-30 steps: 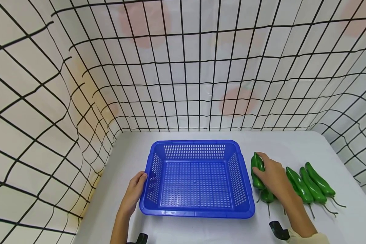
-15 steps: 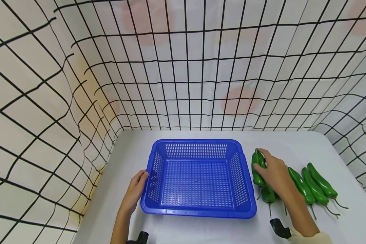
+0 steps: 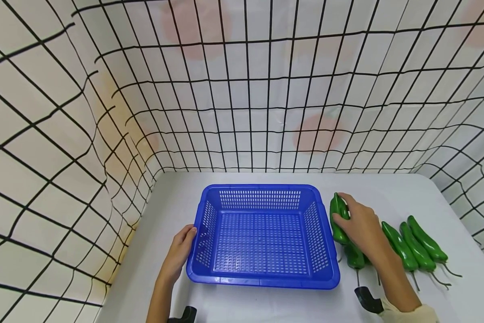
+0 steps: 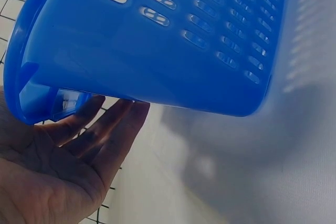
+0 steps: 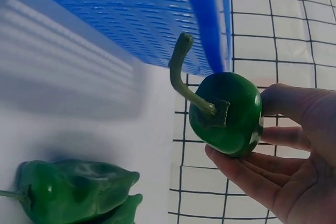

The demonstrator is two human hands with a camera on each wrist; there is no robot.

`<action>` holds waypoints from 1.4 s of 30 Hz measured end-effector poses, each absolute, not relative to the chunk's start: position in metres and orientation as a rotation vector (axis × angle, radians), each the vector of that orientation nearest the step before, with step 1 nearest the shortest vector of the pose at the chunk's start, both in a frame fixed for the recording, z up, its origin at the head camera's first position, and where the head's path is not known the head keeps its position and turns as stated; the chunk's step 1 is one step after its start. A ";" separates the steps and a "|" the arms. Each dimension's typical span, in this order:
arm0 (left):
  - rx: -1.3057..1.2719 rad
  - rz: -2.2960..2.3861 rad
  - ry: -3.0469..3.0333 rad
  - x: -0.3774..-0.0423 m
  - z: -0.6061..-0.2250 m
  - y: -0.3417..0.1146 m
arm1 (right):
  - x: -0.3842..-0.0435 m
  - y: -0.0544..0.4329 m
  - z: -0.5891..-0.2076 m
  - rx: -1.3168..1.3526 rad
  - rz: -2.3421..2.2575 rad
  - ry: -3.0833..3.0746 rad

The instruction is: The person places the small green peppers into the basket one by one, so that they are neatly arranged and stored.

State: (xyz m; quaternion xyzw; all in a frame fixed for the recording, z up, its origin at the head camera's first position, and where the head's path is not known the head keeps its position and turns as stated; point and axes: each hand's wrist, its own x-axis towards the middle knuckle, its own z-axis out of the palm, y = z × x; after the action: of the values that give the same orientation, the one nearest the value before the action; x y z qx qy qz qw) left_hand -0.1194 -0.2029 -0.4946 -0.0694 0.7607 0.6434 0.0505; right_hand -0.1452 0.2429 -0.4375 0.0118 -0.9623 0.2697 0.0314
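Observation:
A blue plastic basket (image 3: 262, 281) with slotted walls stands mid-table in the head view, nothing inside it. My left hand (image 3: 178, 251) holds its left rim, thumb on top and fingers under the edge; the left wrist view shows those fingers (image 4: 113, 135) against the outer wall. A green pepper (image 3: 338, 220) is gripped between the thumb and fingers of my right hand (image 3: 363, 226), right beside the basket's right rim. In the right wrist view this pepper (image 5: 226, 114) has its curved stem towards the camera, raised above the table. Another green pepper (image 3: 354, 256) lies below that hand, partly hidden.
Several more green peppers (image 3: 421, 249) lie in a slanting row at the right of the white table (image 3: 266, 307). In the right wrist view two peppers (image 5: 79, 190) lie low on the left. Black wire mesh (image 3: 246, 107) encloses the table's back and sides.
Over the last half second my right hand has moved slightly up and left with the pepper, closer to the basket. My left hand and the basket stay in place.

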 end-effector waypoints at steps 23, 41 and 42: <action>-0.211 1.939 2.353 -0.120 -0.497 -0.205 | -0.156 0.220 -0.421 0.119 0.898 -2.951; -0.196 1.930 2.369 -0.119 -0.496 -0.203 | -0.162 0.203 -0.423 0.165 0.961 -2.944; -0.195 1.934 2.365 -0.119 -0.496 -0.203 | -0.163 0.202 -0.423 0.168 0.968 -2.940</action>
State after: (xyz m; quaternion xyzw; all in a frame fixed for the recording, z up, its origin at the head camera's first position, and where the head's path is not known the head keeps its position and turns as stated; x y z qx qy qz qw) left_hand -0.1192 -0.2034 -0.4961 -0.0635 0.7720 0.6312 0.0402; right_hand -0.1626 0.2019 -0.4230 0.0543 -0.9483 0.3121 0.0207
